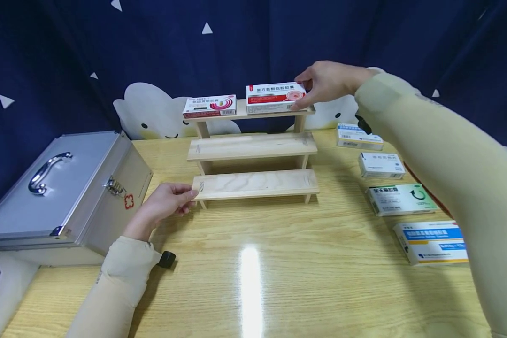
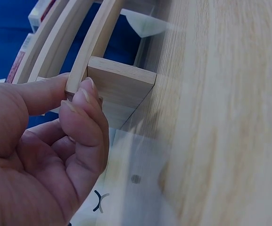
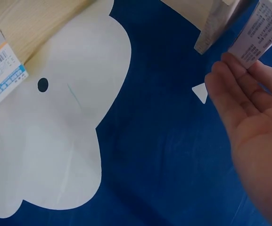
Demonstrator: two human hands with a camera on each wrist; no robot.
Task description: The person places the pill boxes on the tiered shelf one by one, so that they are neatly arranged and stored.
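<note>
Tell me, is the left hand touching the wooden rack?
Touching. In the left wrist view, the left hand pinches the wooden rack between thumb and fingers.

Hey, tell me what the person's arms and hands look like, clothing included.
The left hand and right hand are bare; no gloves or rings show. The left sleeve and right sleeve are long, pale cream and bunched near the wrists. A small black piece juts out by the left wrist, another black piece by the right.
</note>
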